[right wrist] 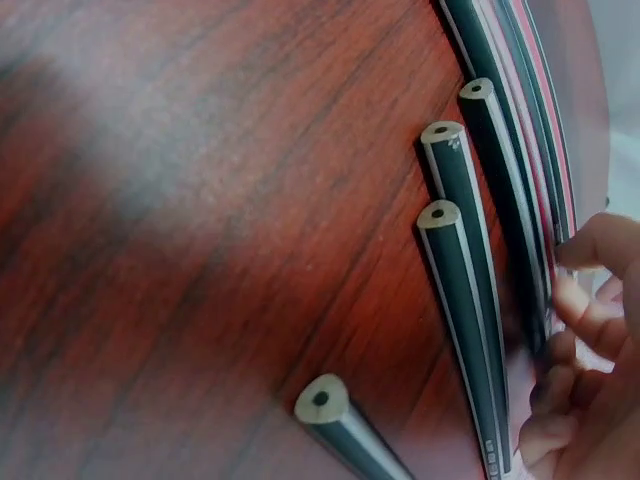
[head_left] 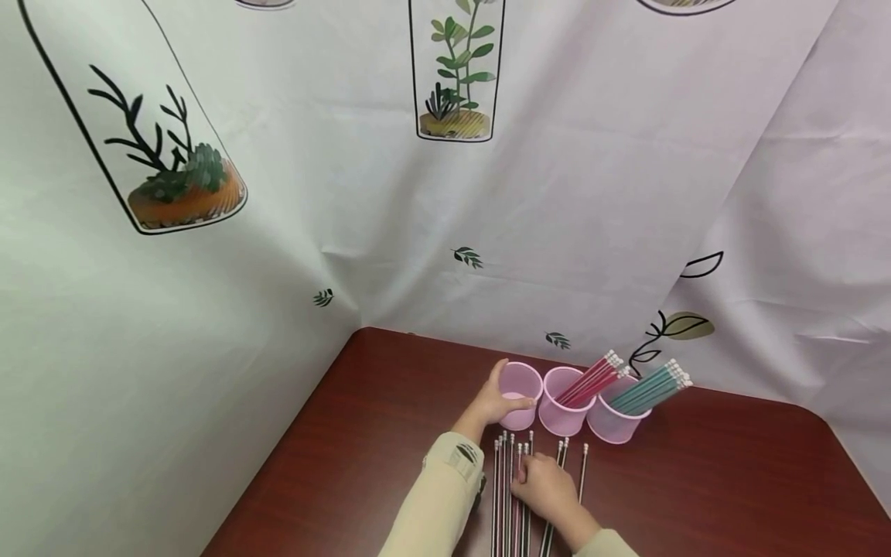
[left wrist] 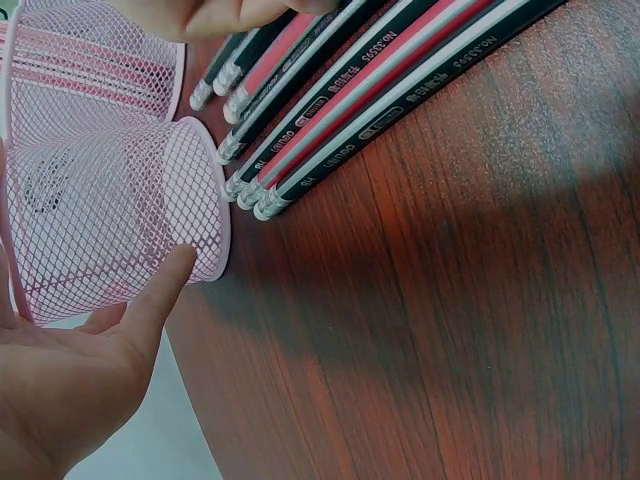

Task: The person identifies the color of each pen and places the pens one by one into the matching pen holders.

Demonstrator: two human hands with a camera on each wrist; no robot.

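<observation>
At the left end of a row of pink mesh pencil cups, my left hand (head_left: 490,402) holds an empty cup (head_left: 520,418), fingers and thumb spread around its side. In the left wrist view one digit of that hand (left wrist: 85,385) lies along the mesh cup (left wrist: 110,220). Several striped black-and-white and red pencils (head_left: 505,495) lie on the table in front of the cups, eraser ends toward them. Over these, my right hand (head_left: 550,487) has its fingers curled at a pencil. The right wrist view shows its fingertips at the pencils (right wrist: 510,170), partly hidden.
The middle cup (head_left: 562,418) contains red pencils (head_left: 588,384), and the right cup (head_left: 612,428) teal pencils (head_left: 647,391), all eraser ends up. A brown wooden table (head_left: 731,464) extends to both sides. A patterned white cloth (head_left: 557,193) hangs behind it.
</observation>
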